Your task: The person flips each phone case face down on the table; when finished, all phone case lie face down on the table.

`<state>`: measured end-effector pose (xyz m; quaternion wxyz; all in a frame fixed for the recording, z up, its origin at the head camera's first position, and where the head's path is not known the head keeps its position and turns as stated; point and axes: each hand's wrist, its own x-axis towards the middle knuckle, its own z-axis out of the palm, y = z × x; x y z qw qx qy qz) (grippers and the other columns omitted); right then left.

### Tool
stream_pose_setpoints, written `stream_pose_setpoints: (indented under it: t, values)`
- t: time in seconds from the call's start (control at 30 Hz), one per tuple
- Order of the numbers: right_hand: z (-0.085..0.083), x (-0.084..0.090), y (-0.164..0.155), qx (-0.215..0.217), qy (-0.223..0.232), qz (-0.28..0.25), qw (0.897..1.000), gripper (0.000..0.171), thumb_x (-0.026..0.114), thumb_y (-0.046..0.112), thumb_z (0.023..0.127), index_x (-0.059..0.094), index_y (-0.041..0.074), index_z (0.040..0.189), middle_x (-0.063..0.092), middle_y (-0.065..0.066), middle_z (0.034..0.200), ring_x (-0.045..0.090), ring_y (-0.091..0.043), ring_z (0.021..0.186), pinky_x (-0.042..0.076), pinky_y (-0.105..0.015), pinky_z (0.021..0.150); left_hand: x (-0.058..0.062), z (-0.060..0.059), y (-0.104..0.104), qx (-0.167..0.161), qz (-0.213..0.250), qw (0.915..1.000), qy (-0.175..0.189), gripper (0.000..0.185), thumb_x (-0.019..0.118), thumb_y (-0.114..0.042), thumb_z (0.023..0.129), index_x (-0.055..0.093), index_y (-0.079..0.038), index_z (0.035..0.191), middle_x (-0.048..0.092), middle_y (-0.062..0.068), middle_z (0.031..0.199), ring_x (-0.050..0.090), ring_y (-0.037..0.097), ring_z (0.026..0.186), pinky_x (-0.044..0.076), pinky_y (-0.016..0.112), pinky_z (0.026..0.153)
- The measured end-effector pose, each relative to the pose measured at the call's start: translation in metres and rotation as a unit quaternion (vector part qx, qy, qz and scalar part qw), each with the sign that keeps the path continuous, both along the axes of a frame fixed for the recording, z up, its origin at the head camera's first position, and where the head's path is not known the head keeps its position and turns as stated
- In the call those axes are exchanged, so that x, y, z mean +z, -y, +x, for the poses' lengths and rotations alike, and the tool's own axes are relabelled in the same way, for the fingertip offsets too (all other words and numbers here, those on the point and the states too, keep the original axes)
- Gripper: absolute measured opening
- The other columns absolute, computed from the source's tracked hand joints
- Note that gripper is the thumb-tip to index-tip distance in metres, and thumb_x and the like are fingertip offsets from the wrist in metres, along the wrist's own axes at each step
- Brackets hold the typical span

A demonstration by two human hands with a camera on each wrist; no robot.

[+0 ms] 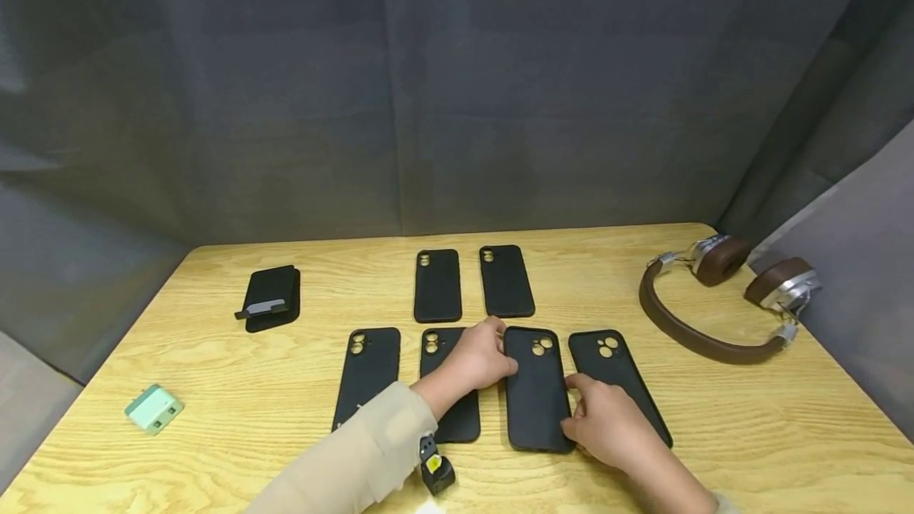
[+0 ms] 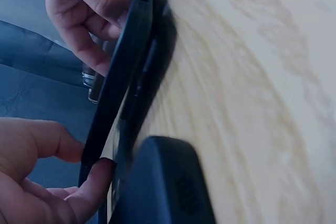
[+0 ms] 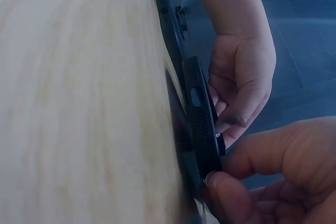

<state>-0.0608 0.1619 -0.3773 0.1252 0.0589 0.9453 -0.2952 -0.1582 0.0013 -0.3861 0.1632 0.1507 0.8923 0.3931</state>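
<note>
1. Your left hand holds the top left edge of a black phone case. Your fingers curl around that edge.
2. Your right hand holds the same case at its bottom right edge. Your thumb and fingers pinch it there.
3. The case lies near the front edge of the table, about in the middle. It is third from the left in a row of four black cases.
4. The wrist views show the case from the side, with its edge lifted a little off the wood.
5. Your left arm lies over the second case in the row. The first case sits to its left.
6. The fourth case is partly under your right hand.
7. Two more black cases sit side by side behind the row, closer to the back edge.
8. A black wallet lies toward the back left corner.
9. A small green box sits near the left edge.
10. Brown headphones rest by the right edge, near the back right corner.
</note>
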Motion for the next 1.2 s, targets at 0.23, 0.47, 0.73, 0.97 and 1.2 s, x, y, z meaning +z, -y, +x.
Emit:
stream_pose_setpoints:
  t: [0.23,0.47,0.73,0.97,1.2]
  values:
    - [0.002,0.004,0.001,-0.006,-0.015,-0.021,1.0,0.055,0.067,0.002,0.073,0.05,-0.004,0.125,0.052,-0.001,0.061,0.048,-0.015,0.049,0.037,-0.028,0.05,0.002,0.004,0.006,0.033,0.08,0.996,0.02,0.051,0.068,0.0,0.073,0.051,0.001,0.122,0.057,0.003,0.078,0.052,0.014,0.058,0.044,0.024,0.053]
    - [0.003,0.003,0.001,-0.002,-0.02,-0.04,0.999,0.051,0.062,0.001,0.072,0.053,-0.003,0.122,0.051,-0.001,0.06,0.047,-0.015,0.049,0.035,-0.027,0.049,0.004,0.012,0.013,0.048,0.188,0.9786,0.07,0.053,0.069,-0.001,0.078,0.049,-0.001,0.127,0.055,0.009,0.089,0.058,0.015,0.069,0.052,0.03,0.06]
    - [0.001,-0.003,-0.002,0.02,-0.008,-0.168,0.986,0.048,0.06,0.001,0.075,0.049,-0.006,0.122,0.053,-0.003,0.06,0.051,-0.016,0.046,0.04,-0.026,0.045,0.005,0.019,0.02,0.052,0.282,0.9541,0.088,0.055,0.068,-0.004,0.081,0.046,-0.002,0.131,0.053,0.011,0.097,0.058,0.013,0.074,0.053,0.034,0.067]
    - [-0.002,-0.009,0.0,0.04,-0.008,-0.227,0.973,0.049,0.063,0.001,0.078,0.046,-0.009,0.123,0.055,-0.004,0.061,0.053,-0.016,0.047,0.043,-0.027,0.045,0.005,0.022,0.025,0.072,0.339,0.9323,0.103,0.057,0.067,-0.001,0.079,0.043,-0.002,0.131,0.051,0.008,0.094,0.058,0.011,0.071,0.053,0.032,0.067]
    - [-0.005,-0.015,0.005,0.049,-0.014,-0.25,0.967,0.049,0.064,-0.002,0.078,0.045,-0.01,0.122,0.056,-0.005,0.064,0.055,-0.016,0.049,0.046,-0.028,0.046,0.007,0.022,0.028,0.076,0.355,0.9257,0.105,0.058,0.068,0.0,0.079,0.041,-0.001,0.13,0.05,0.005,0.09,0.057,0.01,0.07,0.053,0.031,0.066]
